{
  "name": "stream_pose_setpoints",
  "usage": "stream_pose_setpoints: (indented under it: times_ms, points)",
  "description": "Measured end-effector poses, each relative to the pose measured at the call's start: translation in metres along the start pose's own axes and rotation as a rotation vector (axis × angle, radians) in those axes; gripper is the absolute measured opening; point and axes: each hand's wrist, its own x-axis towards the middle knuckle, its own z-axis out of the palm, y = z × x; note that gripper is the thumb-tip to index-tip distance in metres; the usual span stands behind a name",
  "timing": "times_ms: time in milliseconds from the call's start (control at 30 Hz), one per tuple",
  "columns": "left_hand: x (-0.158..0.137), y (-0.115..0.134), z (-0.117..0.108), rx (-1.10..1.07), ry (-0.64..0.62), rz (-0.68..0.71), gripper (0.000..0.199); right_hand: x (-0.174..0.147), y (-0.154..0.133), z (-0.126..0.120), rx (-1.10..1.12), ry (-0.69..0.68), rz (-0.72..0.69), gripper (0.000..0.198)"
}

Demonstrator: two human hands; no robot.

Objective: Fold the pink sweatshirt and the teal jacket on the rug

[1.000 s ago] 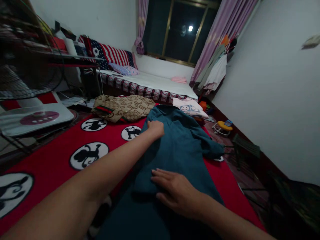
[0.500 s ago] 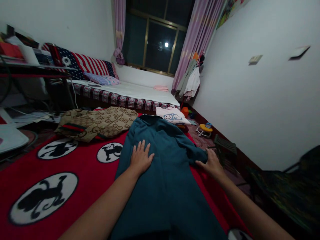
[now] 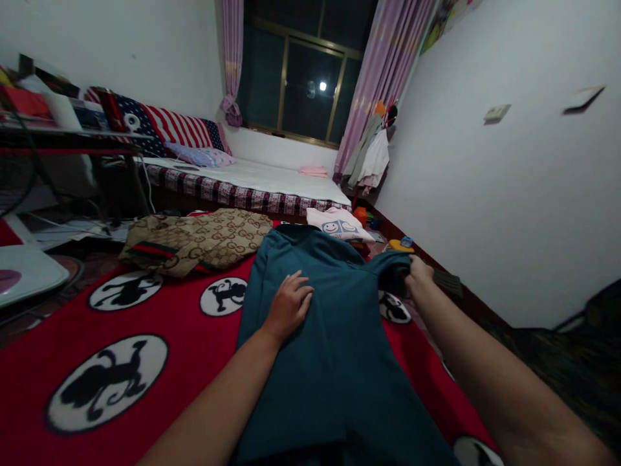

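Note:
A long, dark teal garment with a collar (image 3: 330,362) lies spread on a red blanket (image 3: 194,382) printed with black monkey figures in white circles. My left hand (image 3: 291,307) rests palm down on the garment's upper body, its fingers extended and slightly bent. At the right side, my right hand (image 3: 418,272) grips the end of the garment's sleeve (image 3: 388,261) and holds it raised off the blanket. The sleeve's underside is in shadow. The garment's lower end runs out of view at the bottom.
Beyond the garment lie a brown patterned piece of clothing (image 3: 208,239) and a folded pink shirt (image 3: 337,223). A bed (image 3: 272,181) stands under the window. A cluttered desk (image 3: 72,139) is at left, a yellow stool (image 3: 400,246) at right, and a camouflage chair (image 3: 548,369) nearer.
My right hand has closed on the sleeve end and lifted it up and outward, uncovering a monkey print beneath. My left hand has shifted slightly right and down on the garment.

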Motion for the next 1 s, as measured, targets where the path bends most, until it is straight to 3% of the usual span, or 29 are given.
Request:
stream_pose_setpoints:
  times_ms: [67,100,133,167,233,300,367,467,600,667,767,900,1000]
  points:
    - [0.000,0.004,-0.006,-0.104,0.019,0.129,0.020,-0.028,-0.021,0.033,0.013,-0.117,-0.024,0.017]
    - [0.000,0.006,-0.009,-0.142,0.008,0.172,0.019,-0.048,-0.029,0.044,0.018,-0.263,-0.069,0.020]
    - [-0.001,0.008,-0.011,-0.169,-0.015,0.198,0.019,-0.071,-0.036,0.050,-0.002,-0.579,-0.238,0.028]
    - [-0.002,0.009,-0.012,-0.183,-0.044,0.207,0.018,-0.095,-0.041,0.051,-0.020,-0.807,-0.426,0.037]
    - [-0.005,0.011,-0.013,-0.183,-0.095,0.203,0.017,-0.141,-0.045,0.036,-0.106,-1.080,-0.776,0.044]
    - [-0.006,0.011,-0.012,-0.158,-0.133,0.191,0.017,-0.174,-0.038,0.005,-0.230,-1.180,-0.951,0.030]
    - [-0.007,0.011,-0.011,-0.119,-0.162,0.163,0.018,-0.188,-0.023,-0.033,-0.379,-1.168,-0.960,0.026]
    - [-0.003,0.011,-0.011,-0.064,-0.175,0.064,0.022,-0.178,0.005,-0.083,-0.617,-1.036,-0.812,0.029]
    - [0.001,0.008,-0.010,-0.040,-0.114,-0.061,0.019,-0.152,0.032,-0.128,-0.949,-0.901,-0.635,0.057]
    - [0.001,0.005,-0.008,-0.044,-0.076,-0.107,0.022,-0.146,0.038,-0.143,-1.068,-0.902,-0.568,0.064]
    - [0.001,0.001,-0.004,0.005,-0.064,-0.212,0.036,-0.145,0.040,-0.155,-1.179,-0.947,-0.455,0.061]
    - [0.013,0.000,-0.003,0.230,-0.176,-0.348,0.057,-0.145,0.042,-0.163,-1.228,-0.959,-0.400,0.055]
    - [0.036,-0.001,-0.003,0.421,-0.263,-0.330,0.066,-0.144,0.046,-0.166,-1.189,-0.961,-0.404,0.052]
